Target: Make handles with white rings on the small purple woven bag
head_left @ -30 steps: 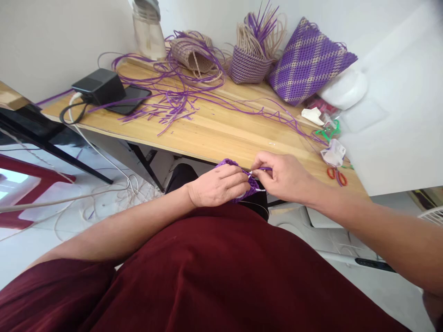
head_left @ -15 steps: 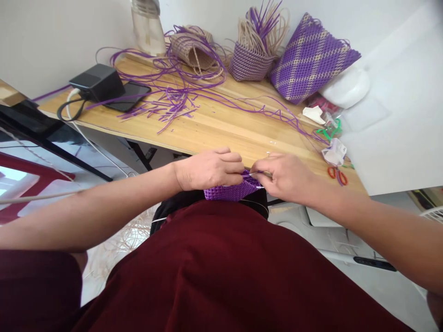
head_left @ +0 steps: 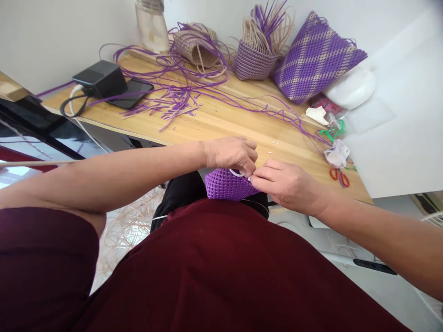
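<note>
A small purple woven basket [head_left: 226,185] rests on my lap at the desk's front edge. A white strip [head_left: 236,173] loops out at its upper rim. My left hand [head_left: 232,154] bends over the rim from above, thumb and fingers pinched on the white strip. From the right, my right hand [head_left: 282,182] closes its fingers on the basket's right rim, with its fingertips almost touching those of the left. What lies exactly between the right fingertips is hidden.
On the wooden desk [head_left: 221,124] lie purple strip cuttings [head_left: 178,106], a phone [head_left: 134,93] and a black power adapter [head_left: 100,78]. Behind stand a half-woven basket [head_left: 254,60] and a plaid purple basket [head_left: 316,57]. Red-handled scissors [head_left: 339,177] sit at the right edge.
My left hand has moved right and turned over the rim, and the white loop now shows under it. My right hand has shifted slightly down. The basket's front is more exposed.
</note>
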`<state>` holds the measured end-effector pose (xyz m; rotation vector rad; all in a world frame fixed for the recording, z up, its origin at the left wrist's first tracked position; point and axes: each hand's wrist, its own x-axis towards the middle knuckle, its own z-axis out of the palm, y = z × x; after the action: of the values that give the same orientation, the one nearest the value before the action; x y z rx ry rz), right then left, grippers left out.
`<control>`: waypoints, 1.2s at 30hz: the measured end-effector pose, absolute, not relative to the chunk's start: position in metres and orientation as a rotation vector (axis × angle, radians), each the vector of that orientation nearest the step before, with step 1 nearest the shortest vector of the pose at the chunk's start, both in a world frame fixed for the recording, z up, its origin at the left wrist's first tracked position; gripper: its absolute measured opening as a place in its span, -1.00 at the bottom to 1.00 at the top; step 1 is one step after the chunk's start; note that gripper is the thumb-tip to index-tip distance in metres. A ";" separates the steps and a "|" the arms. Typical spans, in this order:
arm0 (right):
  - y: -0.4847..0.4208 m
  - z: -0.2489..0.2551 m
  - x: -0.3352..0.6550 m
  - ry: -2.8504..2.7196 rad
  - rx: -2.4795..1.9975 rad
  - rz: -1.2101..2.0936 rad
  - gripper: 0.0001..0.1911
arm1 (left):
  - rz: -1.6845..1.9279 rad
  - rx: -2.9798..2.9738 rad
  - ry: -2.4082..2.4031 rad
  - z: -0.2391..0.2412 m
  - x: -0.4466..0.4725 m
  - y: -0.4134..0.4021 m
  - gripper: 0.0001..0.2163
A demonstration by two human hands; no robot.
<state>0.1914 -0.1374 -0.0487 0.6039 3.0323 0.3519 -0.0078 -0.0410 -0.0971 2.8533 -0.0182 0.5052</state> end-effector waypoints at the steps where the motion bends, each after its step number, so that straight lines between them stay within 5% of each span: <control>1: -0.137 -0.051 0.194 3.045 0.668 0.302 -0.65 | 0.500 2.863 0.011 -0.098 -0.007 -0.041 -0.82; 17: -0.136 -0.042 0.210 3.161 1.307 -0.177 -0.81 | 0.675 2.745 0.264 -0.092 -0.001 -0.051 -0.70; 29: -0.151 -0.029 0.224 3.218 1.522 -0.556 -0.87 | 0.412 2.218 0.311 -0.069 0.045 -0.037 -0.73; 36: -0.162 -0.028 0.234 2.969 1.851 -1.154 -0.86 | 1.490 2.205 0.641 -0.069 0.045 -0.072 -0.76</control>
<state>0.2338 -0.1616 -0.0282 1.8510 2.9688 -1.1541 0.0447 -0.0724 -0.0688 2.2052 0.6408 1.4902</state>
